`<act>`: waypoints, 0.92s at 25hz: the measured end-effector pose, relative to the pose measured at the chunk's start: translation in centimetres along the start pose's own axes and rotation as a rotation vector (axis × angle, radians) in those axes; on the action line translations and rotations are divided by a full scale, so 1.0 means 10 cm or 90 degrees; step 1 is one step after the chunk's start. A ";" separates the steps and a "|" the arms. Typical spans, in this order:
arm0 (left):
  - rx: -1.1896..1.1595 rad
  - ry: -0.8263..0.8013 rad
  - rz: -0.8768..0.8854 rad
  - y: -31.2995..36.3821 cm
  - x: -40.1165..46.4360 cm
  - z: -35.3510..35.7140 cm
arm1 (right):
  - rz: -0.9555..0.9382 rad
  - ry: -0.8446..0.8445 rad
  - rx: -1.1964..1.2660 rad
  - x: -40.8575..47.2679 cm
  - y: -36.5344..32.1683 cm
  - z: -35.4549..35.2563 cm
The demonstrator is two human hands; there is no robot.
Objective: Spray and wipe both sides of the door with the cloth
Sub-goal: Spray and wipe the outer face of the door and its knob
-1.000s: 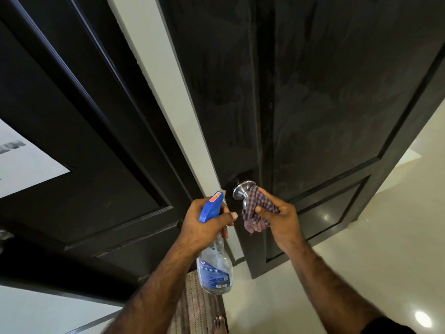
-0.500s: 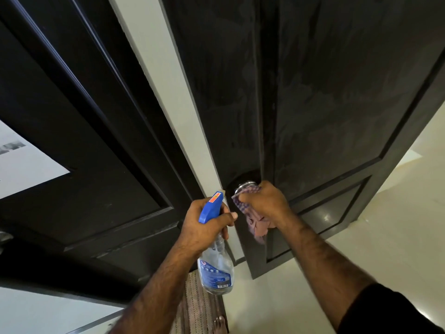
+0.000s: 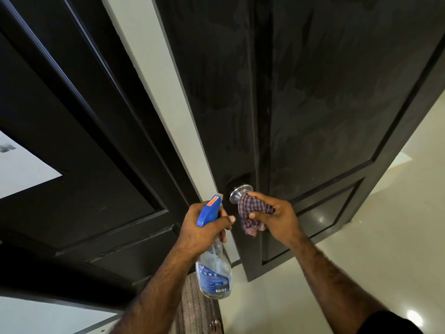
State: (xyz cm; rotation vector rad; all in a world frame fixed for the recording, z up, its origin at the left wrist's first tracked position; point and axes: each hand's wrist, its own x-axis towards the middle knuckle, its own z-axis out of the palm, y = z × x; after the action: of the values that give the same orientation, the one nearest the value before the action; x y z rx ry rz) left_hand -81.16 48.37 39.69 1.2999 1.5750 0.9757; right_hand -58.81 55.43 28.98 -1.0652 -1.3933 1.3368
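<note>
From the head view, the dark door (image 3: 313, 104) stands ajar in front of the person, its face streaked with cloudy patches that look like wet spray. The right hand (image 3: 280, 219) has its fingers and thumb curled round a bunched checked cloth (image 3: 251, 212), which is pressed against the metal door knob (image 3: 238, 192); bunching the fabric this way probably lets it wrap the rounded knob rather than slide off. The left hand (image 3: 204, 231) grips the neck of a clear spray bottle (image 3: 213, 273) with a blue trigger head, held just beside the knob with the nozzle pointing towards the door, seemingly kept ready for the next burst while the other hand wipes. A second dark door panel (image 3: 72, 141) fills the left of the frame, with a pale strip of wall (image 3: 156, 80) between the two. Below the bottle lie a ribbed mat (image 3: 192, 307) and a bare foot (image 3: 215, 327) on the glossy floor (image 3: 361, 249).
</note>
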 end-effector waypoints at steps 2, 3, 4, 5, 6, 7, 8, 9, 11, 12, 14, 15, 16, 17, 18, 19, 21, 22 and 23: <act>-0.021 0.007 -0.033 -0.03 0.01 0.00 | 0.043 -0.007 0.193 0.02 0.07 0.02; -0.022 0.010 -0.041 -0.03 0.02 0.00 | 0.061 0.002 0.277 0.00 0.11 0.07; -0.014 0.008 -0.037 -0.03 0.03 0.01 | 0.084 0.015 0.354 -0.03 0.14 0.12; -0.001 -0.001 -0.016 -0.02 0.04 0.02 | 0.120 0.039 0.419 -0.05 0.15 0.17; 0.015 -0.012 0.007 0.00 0.04 0.04 | 0.166 0.067 0.469 -0.03 0.13 0.21; 0.029 -0.021 0.022 0.00 0.06 0.04 | 0.209 0.088 0.491 0.01 0.07 0.25; 0.040 -0.029 0.037 0.01 0.07 0.05 | 0.246 0.101 0.472 0.08 0.01 0.30; 0.042 -0.035 0.043 0.00 0.08 0.05 | 0.271 0.102 0.416 0.16 -0.09 0.34; 0.039 -0.025 0.025 -0.03 0.10 0.06 | 0.288 0.115 0.193 0.29 -0.36 0.42; 0.034 -0.017 0.007 -0.03 0.10 0.08 | 0.277 0.128 0.034 0.32 -0.48 0.44; 0.032 -0.015 -0.007 -0.04 0.11 0.09 | 0.196 0.139 -0.312 0.28 -0.63 0.52; 0.037 -0.014 -0.008 -0.05 0.12 0.09 | 0.124 0.138 -0.463 0.23 -0.65 0.56; 0.038 -0.015 -0.009 -0.05 0.13 0.09 | 0.046 0.134 -0.584 0.18 -0.59 0.61; 0.032 -0.017 -0.017 -0.05 0.14 0.08 | -0.029 0.136 -0.667 0.12 -0.49 0.65; 0.026 -0.014 -0.030 -0.05 0.14 0.08 | -0.095 0.141 -0.709 0.07 -0.36 0.67; 0.022 -0.012 -0.037 -0.04 0.13 0.09 | -0.150 0.148 -0.717 0.01 -0.26 0.66; 0.026 -0.015 -0.017 -0.05 0.13 0.08 | -0.234 0.144 -0.666 -0.04 -0.09 0.55; 0.028 -0.017 -0.009 -0.05 0.13 0.07 | -0.260 0.131 -0.629 -0.06 -0.04 0.48; 0.031 -0.014 -0.006 -0.04 0.12 0.06 | -0.265 0.123 -0.576 -0.08 -0.01 0.42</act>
State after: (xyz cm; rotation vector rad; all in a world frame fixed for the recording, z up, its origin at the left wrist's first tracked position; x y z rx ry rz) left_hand -80.84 49.52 38.94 1.3310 1.5959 0.9180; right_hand -62.70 53.69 29.04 -1.3096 -1.9808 0.2535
